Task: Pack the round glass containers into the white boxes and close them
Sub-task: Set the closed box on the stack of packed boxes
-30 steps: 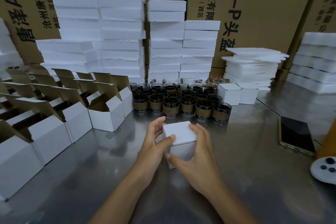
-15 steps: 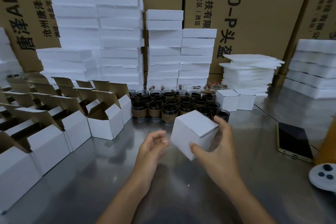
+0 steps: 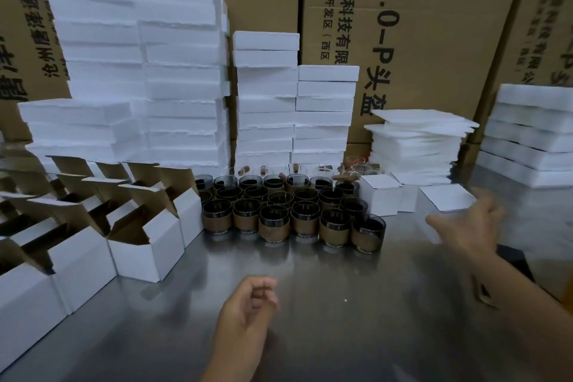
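White boxes (image 3: 145, 253) flank dark glass jars (image 3: 274, 223) banded in tan on a silver-grey worktop (image 3: 356, 319); brown cartons (image 3: 434, 25) carry black lettering.

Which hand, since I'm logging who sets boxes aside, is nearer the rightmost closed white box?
Right. The right hand is right at the closed white box, over its near right side; the left hand hangs well left of it, nearer the person.

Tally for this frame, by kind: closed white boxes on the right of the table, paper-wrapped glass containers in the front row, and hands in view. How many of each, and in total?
Closed white boxes: 3
Front-row glass containers: 6
Hands: 2, left hand and right hand
Total: 11
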Demonstrator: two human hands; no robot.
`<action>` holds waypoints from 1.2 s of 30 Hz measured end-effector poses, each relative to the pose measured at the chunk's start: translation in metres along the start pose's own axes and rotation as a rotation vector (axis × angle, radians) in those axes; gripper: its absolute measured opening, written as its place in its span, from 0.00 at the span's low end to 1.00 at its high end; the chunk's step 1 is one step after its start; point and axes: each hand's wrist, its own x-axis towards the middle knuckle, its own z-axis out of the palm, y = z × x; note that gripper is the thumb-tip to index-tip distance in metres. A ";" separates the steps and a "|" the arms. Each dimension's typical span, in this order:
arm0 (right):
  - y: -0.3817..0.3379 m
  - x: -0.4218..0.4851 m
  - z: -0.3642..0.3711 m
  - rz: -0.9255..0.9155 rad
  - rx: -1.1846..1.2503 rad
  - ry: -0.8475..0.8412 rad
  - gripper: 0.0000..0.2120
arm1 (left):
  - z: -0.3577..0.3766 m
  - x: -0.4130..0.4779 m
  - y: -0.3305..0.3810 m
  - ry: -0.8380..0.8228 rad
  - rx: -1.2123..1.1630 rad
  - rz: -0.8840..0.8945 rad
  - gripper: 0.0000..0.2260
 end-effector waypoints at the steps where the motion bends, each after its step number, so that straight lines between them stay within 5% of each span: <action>1: 0.011 0.008 0.004 0.021 -0.031 -0.005 0.40 | 0.001 0.001 0.000 -0.001 -0.015 0.008 0.08; 20: 0.028 0.050 0.051 -0.006 -0.144 -0.184 0.38 | 0.001 0.003 0.002 -0.060 -0.015 -0.021 0.12; 25: -0.018 -0.002 0.041 -0.307 -0.021 -0.141 0.29 | 0.002 0.001 0.006 -0.045 0.002 -0.007 0.12; 31: -0.051 -0.135 0.041 -0.398 0.367 -0.393 0.14 | 0.000 -0.002 0.010 0.001 0.058 0.011 0.11; 36: -0.032 -0.196 0.044 -0.511 0.265 -0.451 0.15 | -0.012 -0.006 0.012 0.085 0.096 0.029 0.11</action>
